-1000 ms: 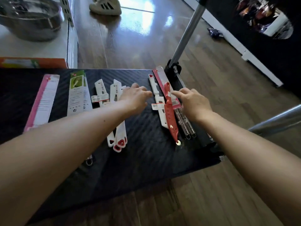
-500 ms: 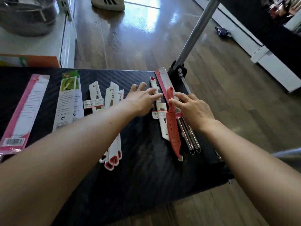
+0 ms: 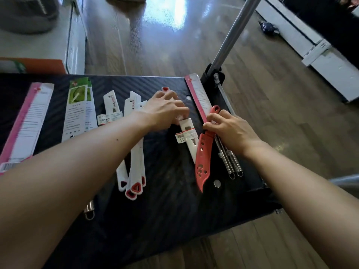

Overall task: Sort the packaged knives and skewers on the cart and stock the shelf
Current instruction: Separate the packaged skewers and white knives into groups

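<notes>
dark ribbed cart deck (image 3: 165, 220) fills the middle, with glossy wooden floor (image 3: 272, 117) beyond its far and right edges. since half a second ago the left hand (image 3: 165, 111) has closed on the white sheathed knife (image 3: 189, 136) — fingers wrapped round its handle end, whose red tip shows past the knuckles. that end has swung left, away from the red knife (image 3: 204, 152). the right hand (image 3: 229, 129) has curled its fingers round the red knife's handle, over the pink-edged package (image 3: 196, 94) along the right edge. metal skewers (image 3: 231, 164) lie near that edge, partly under the right wrist. bare deck lies open toward the front edge and between the two knife groups. the left forearm covers part of the three white knives (image 3: 136, 162) and a metal loop (image 3: 89, 212); print on the green packages (image 3: 77, 107) is blurred.
</notes>
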Demonstrator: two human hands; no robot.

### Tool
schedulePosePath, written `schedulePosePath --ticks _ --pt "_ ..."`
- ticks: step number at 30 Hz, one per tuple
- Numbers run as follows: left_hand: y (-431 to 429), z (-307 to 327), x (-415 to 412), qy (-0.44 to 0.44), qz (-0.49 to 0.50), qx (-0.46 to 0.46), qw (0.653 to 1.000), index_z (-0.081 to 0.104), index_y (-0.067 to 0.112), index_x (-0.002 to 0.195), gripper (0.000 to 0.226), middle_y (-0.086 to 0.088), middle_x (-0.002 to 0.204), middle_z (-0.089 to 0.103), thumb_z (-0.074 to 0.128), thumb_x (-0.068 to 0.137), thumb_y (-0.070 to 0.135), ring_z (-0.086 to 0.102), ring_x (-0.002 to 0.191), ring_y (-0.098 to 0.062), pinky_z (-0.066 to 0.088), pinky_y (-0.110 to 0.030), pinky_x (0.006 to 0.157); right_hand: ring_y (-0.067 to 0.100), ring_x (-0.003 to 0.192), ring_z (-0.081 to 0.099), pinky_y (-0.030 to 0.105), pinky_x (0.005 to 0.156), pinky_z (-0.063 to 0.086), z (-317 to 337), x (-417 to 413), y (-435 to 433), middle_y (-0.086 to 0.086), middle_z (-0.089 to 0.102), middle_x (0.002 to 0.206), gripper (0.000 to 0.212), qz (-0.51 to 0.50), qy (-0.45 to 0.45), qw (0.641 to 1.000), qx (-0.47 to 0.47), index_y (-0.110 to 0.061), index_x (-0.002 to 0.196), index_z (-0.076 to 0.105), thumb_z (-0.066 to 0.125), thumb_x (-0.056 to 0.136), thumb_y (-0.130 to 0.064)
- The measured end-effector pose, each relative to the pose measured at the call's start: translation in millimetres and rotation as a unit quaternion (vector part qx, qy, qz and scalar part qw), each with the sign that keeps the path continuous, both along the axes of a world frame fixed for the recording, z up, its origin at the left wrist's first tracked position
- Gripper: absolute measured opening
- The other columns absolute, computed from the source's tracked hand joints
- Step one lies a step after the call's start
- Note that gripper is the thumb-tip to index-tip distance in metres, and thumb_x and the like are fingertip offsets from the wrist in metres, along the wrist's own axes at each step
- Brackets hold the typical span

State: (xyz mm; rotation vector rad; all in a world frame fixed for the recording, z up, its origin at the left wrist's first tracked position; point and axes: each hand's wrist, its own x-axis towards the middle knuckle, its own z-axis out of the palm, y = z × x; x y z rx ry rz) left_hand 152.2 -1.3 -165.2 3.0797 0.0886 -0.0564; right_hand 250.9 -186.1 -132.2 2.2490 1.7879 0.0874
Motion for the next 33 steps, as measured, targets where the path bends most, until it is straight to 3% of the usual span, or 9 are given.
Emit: schedulePosePath --ticks 3,9,13,15,19,23,25,30,33 --pt "7 4 -11 -0.029 -0.014 -0.002 0.999 0.051 0.031 0.122 0.029 0.012 0.134 0.051 0.050 0.093 0.034 0.034 0.131 -0.018 0.022 -0.037 0.106 0.023 0.117 0.046 0.036 0.077 0.045 5 1 -4 -0.002 0.049 0.132 0.029 -0.031 -0.002 0.999 -0.039 -0.018 0.124 0.050 0.038 0.097 -0.017" --pt "22 24 -41 -0.113 0.012 -0.070 0.991 0.061 0.013 0.107 0.017 -0.005 0.113 0.064 0.056 0.091 0.017 0.060 0.106 -0.028 0.039 -0.038 0.092 0.020 0.121 0.043 0.036 0.078 0.047 23 -9 -5 -0.002 0.050 0.125 0.027 -0.101 0.006 0.994 -0.049 -0.018 0.124 0.046 0.039 0.098 -0.024" --pt "37 38 -69 -0.151 0.138 -0.090 0.975 0.060 0.012 0.104 0.014 -0.007 0.109 0.063 0.051 0.094 0.016 0.060 0.092 -0.028 0.043 -0.033 0.071 0.024 0.110 0.051 0.033 0.068 0.042 34 -18 1 0.001 0.055 0.115 0.017 -0.143 -0.014 0.990 -0.012 -0.019 0.113 0.049 0.045 0.096 -0.020" --pt "45 47 -84 -0.162 0.235 -0.135 0.949 0.060 0.013 0.102 0.013 -0.007 0.108 0.062 0.052 0.093 0.019 0.057 0.088 -0.023 0.044 -0.032 0.070 0.028 0.105 0.057 0.033 0.068 0.041 39 -28 10 0.003 0.059 0.113 0.017 -0.166 -0.004 0.986 -0.006 -0.019 0.112 0.050 0.047 0.095 -0.019" --pt "60 57 -117 -0.185 0.400 -0.289 0.850 0.062 0.012 0.104 0.016 -0.010 0.109 0.065 0.060 0.088 0.013 0.061 0.099 -0.026 0.050 -0.033 0.078 0.034 0.106 0.060 0.035 0.079 0.046 37 -59 31 0.013 0.060 0.120 0.026 -0.246 0.086 0.965 -0.011 -0.018 0.117 0.051 0.051 0.091 -0.024" --pt "57 61 -139 -0.211 0.502 -0.513 0.663 0.059 0.013 0.099 0.014 -0.012 0.095 0.064 0.064 0.087 0.019 0.062 0.085 -0.025 0.055 -0.037 0.079 0.032 0.105 0.060 0.038 0.087 0.048 34 -86 59 0.014 0.064 0.113 0.028 -0.291 0.181 0.939 0.015 -0.016 0.110 0.056 0.057 0.088 -0.033" --pt "50 60 -142 -0.205 0.525 -0.575 0.593 0.057 0.010 0.099 0.010 -0.008 0.080 0.059 0.060 0.090 0.014 0.057 0.071 -0.019 0.055 -0.037 0.081 0.028 0.098 0.062 0.035 0.083 0.049 35 -97 73 0.010 0.066 0.107 0.022 -0.309 0.249 0.917 0.043 -0.017 0.103 0.059 0.060 0.086 -0.031" --pt "28 46 -137 -0.180 0.537 -0.643 0.516 0.060 0.004 0.098 0.010 -0.009 0.079 0.061 0.057 0.092 0.011 0.059 0.077 -0.025 0.053 -0.038 0.091 0.014 0.057 0.055 0.025 0.049 0.049 39 -116 98 0.002 0.060 0.073 0.004 -0.357 0.403 0.837 0.099 -0.015 0.082 0.056 0.060 0.084 -0.016" --pt "16 42 -132 -0.167 0.535 -0.675 0.480 0.057 0.002 0.095 0.008 -0.012 0.079 0.058 0.055 0.093 0.010 0.055 0.063 -0.021 0.054 -0.036 0.075 0.012 0.054 0.053 0.022 0.048 0.049 42 -121 106 0.004 0.060 0.073 0.012 -0.365 0.433 0.817 0.106 -0.015 0.074 0.055 0.061 0.084 -0.016"
